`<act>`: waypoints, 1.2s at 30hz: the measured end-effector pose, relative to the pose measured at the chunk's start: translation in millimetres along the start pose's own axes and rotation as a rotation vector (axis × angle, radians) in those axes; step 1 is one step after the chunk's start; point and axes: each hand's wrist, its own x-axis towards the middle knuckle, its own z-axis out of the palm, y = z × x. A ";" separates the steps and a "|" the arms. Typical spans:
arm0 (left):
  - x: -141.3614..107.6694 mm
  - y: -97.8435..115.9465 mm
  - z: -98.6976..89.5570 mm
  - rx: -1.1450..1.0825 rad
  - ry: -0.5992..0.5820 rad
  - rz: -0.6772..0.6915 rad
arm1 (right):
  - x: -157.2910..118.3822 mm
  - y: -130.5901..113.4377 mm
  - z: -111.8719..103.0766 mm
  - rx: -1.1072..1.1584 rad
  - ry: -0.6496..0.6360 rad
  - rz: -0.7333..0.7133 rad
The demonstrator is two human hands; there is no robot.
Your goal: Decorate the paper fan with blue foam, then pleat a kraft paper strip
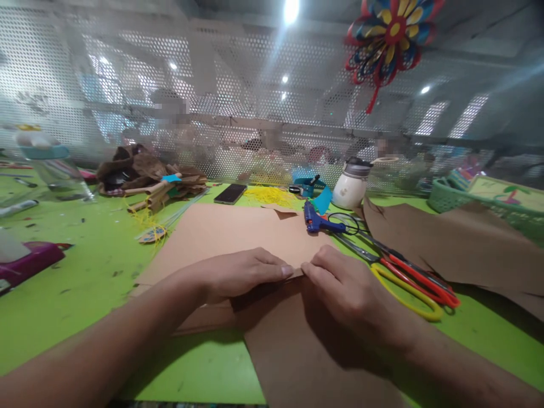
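A sheet of brown kraft paper [238, 232] lies in front of me, its near edge turned up in a narrow fold. My left hand [249, 276] is closed on that edge, the thumb lying along it and the other fingers partly hidden. Close beside it, my right hand [346, 286] pinches the same edge between thumb and curled fingers. Below both hands more brown paper [293, 351] stretches toward me; whether it is one piece with the folded sheet I cannot tell. Just right of the sheet lie a blue glue gun [315, 221] and scissors with a yellow handle [410, 294].
Red-handled tools [425, 277] lie beside the scissors. Further right are a large brown paper piece [450, 243] and a green basket [442, 195]. At the back stand a white jar [351, 187], a phone [230, 193], yellow shreds [270, 195] and a brown paper heap [140, 170].
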 end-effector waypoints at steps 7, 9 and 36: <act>8.0 -2.0 20.5 -0.277 0.049 0.034 | -3.9 5.7 5.5 0.075 0.099 0.103; 8.9 -1.1 25.3 -0.342 0.054 -0.004 | -2.5 6.3 6.2 0.167 0.113 0.148; 2.8 -12.1 20.6 0.585 0.202 0.002 | 2.9 27.8 1.3 1.061 -0.387 0.743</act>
